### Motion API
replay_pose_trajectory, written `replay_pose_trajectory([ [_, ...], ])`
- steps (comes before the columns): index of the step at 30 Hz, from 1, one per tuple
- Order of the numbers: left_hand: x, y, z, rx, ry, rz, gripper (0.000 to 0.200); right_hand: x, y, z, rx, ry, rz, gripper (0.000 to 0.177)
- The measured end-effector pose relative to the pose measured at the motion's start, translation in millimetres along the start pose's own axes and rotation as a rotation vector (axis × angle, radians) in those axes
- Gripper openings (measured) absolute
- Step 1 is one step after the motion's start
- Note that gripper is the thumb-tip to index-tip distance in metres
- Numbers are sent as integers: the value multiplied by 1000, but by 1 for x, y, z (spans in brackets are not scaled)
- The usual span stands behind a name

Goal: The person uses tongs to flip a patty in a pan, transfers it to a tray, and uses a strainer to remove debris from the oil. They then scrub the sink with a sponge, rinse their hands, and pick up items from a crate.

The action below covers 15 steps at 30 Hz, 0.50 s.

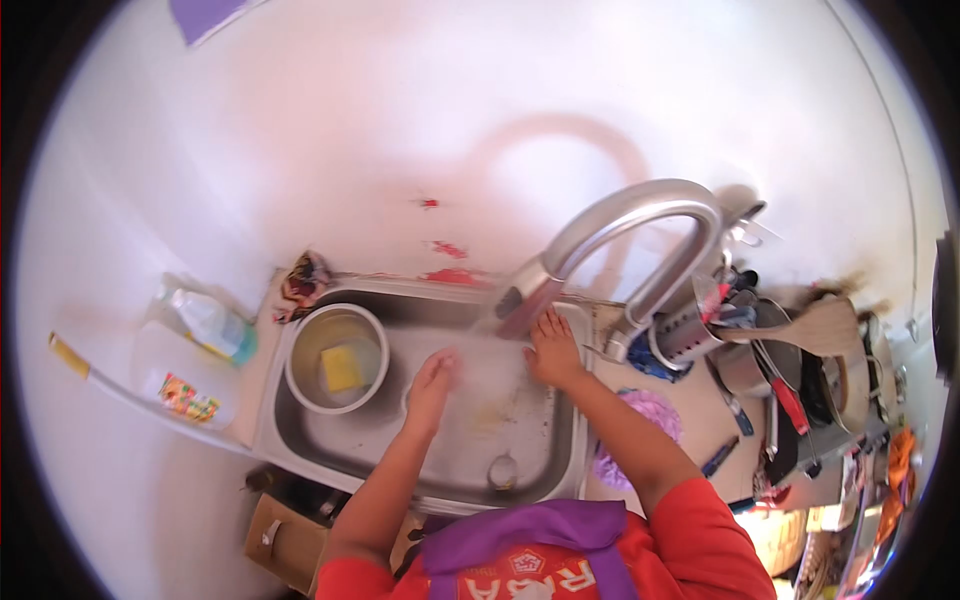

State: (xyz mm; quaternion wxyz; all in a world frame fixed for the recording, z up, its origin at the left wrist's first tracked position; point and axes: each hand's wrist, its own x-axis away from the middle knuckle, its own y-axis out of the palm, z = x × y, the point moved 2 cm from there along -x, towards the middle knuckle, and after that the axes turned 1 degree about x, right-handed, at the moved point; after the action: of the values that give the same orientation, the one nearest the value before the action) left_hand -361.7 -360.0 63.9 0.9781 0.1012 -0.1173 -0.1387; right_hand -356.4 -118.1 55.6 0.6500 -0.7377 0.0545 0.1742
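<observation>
My left hand (430, 388) is over the middle of the steel sink (345, 436), its fingertips blurred. It looks loosely open, and I see nothing in it. Fingers apart, my right hand (555, 350) lies by the sink's right wall, just beside the spray head of the faucet (640, 205). A pale haze below that head looks like running water. To the left of my left hand, a round metal pot (296, 372) stands in the sink, with liquid and a yellow sponge (343, 368) inside. A drain ring (502, 470) shows near the front.
At the left stand a bottle with blue-green liquid (212, 325) and a labelled container (188, 398). A crumpled cloth (302, 283) sits on the back left corner. On the right are a purple scrubber (640, 425), a perforated utensil holder (690, 335), a wooden spatula (815, 330) and stacked pans.
</observation>
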Motion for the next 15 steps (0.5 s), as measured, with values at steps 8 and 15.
replay_pose_trajectory([
  [8, -36, -175, 4, -1706, 70, 411, 49, -9, -18, -78, -692, -177, -143, 34],
  [15, -58, -186, -2, -1378, -105, 412, 38, -2, -56, -77, -964, -27, -282, 34],
])
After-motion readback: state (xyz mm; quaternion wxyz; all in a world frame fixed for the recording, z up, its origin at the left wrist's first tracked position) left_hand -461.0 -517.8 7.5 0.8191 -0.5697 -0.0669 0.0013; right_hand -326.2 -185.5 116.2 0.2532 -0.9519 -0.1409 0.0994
